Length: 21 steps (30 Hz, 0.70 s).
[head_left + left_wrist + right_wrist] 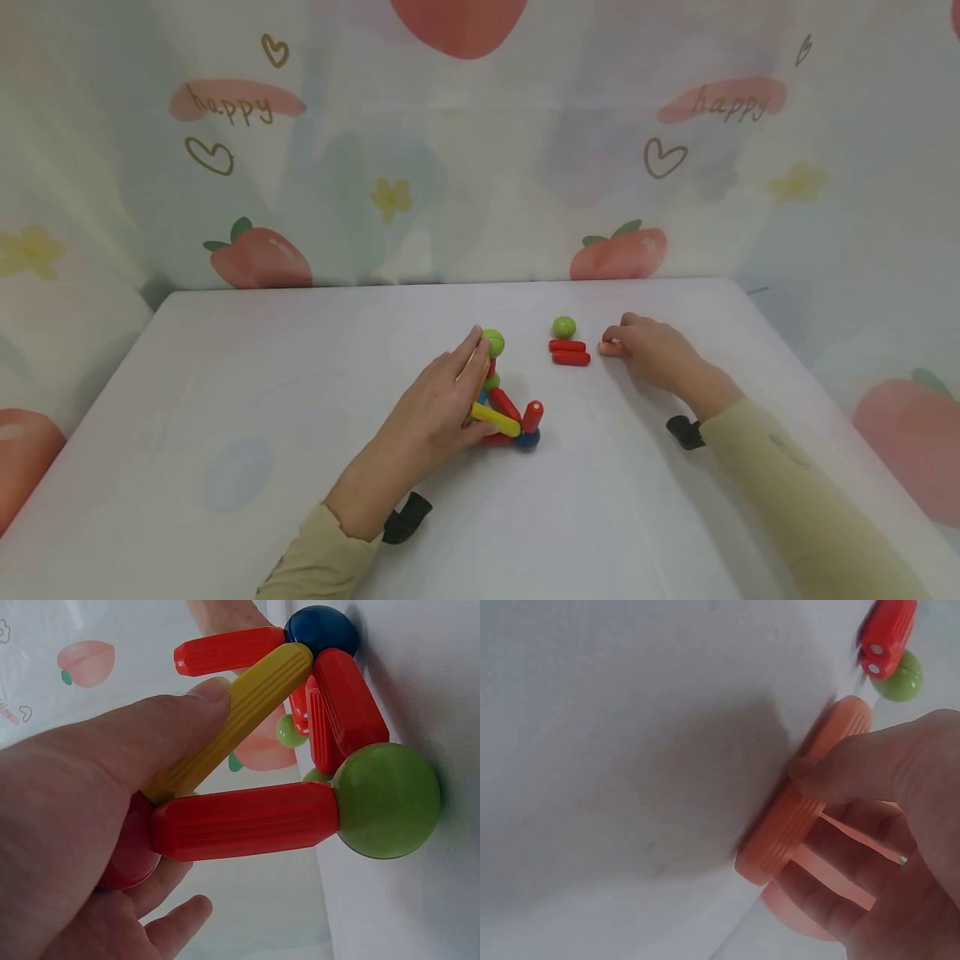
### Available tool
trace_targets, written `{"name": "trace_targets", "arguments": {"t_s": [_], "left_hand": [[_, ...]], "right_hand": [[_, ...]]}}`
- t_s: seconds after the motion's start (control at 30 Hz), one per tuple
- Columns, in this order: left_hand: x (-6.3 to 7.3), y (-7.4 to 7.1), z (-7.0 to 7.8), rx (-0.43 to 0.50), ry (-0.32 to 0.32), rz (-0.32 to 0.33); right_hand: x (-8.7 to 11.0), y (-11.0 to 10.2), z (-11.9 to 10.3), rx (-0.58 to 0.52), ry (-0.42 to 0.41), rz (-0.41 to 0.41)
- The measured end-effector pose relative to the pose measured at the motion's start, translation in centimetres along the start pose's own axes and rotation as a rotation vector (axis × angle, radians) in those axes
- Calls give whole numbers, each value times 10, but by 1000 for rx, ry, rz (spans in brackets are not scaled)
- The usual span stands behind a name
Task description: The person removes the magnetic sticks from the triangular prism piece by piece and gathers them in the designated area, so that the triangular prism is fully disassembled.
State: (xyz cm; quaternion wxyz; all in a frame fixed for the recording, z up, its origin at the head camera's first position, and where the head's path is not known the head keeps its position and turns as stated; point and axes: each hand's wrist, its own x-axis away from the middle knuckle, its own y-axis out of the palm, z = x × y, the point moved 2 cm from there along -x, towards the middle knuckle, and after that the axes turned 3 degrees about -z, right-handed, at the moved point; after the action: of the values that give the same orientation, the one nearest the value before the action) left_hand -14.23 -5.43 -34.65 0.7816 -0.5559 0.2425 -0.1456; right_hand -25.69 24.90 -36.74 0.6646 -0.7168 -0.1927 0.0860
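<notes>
In the head view, my left hand [427, 404] holds a structure of magnetic rods and balls near the table's middle. The left wrist view shows the thumb lying along a yellow rod [259, 705], with a red ball [133, 859] between thumb and fingers. A red rod [247, 821] joins that ball to a green ball [386, 801]. At the yellow rod's other end is a dark blue ball [322, 631], from which more red rods branch. Farther right, my right hand [663, 354] pinches an orange rod [780, 825] between thumb and fingers, close over the white tabletop.
Between the hands, two loose red rods [570, 358] lie side by side, with a loose green ball [564, 327] just behind them. The white table [187, 375] ends at a printed cloth backdrop [480, 167]. Dark straps [407, 518] hang at both wrists.
</notes>
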Motion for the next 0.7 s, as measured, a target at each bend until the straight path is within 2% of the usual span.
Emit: {"name": "trace_targets", "arguments": {"t_s": [0.23,0.5,0.7], "left_hand": [[1,0,-1,-6,2,2],[0,0,-2,-7,-1,-1],[-1,0,-2,3,3,2]], "right_hand": [[-1,4,-1,10,0,7],[0,4,-3,-15,34,-20],[3,-2,-10,-39,1,29]]}}
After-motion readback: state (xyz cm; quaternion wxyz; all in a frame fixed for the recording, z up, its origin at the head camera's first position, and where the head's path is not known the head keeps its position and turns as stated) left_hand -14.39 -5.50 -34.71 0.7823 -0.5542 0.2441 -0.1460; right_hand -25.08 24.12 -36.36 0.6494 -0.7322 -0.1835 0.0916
